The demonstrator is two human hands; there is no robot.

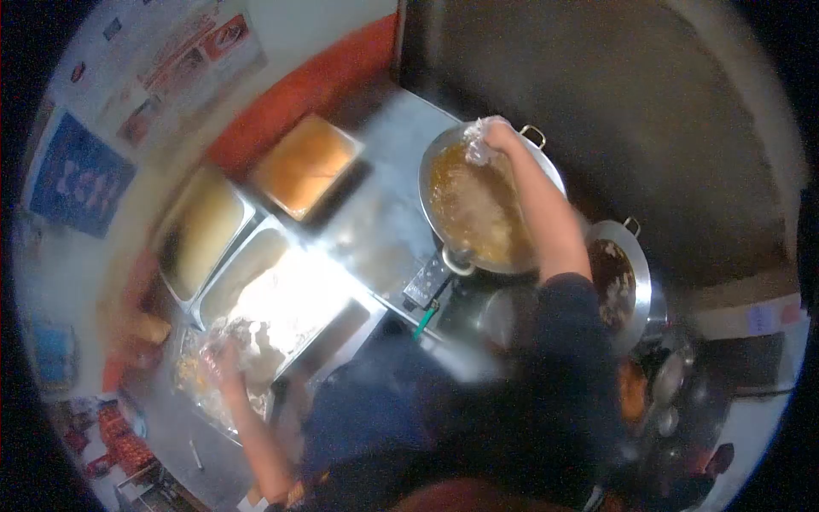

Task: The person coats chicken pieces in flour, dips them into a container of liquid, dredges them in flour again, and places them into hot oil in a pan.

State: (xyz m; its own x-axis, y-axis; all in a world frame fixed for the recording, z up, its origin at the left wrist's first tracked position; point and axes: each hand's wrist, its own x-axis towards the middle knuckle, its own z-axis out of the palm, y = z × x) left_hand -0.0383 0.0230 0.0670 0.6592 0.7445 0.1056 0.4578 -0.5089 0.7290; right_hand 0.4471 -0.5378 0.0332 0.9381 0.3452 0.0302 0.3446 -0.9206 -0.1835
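Observation:
My right hand [488, 139], in a clear plastic glove, is over the far rim of a large wok [478, 200] of bubbling brownish oil. Its fingers are blurred under the crinkled plastic, and whatever they may hold does not show. My left hand [223, 363], also in a clear glove, is low on the left at a metal tray [269, 401] with pale yellowish food pieces [189, 372]. Glare and blur hide its fingers. Beside that hand lies a long metal pan [256, 256] with white powder [286, 303] in it, brightly lit.
A second wok [636, 294] with dark oil and floating pieces stands on the right. Behind the powder pan are a pan of pale liquid [203, 226] and a tray with an orange surface [303, 166]. A green-handled tool [426, 319] lies near the large wok's handle.

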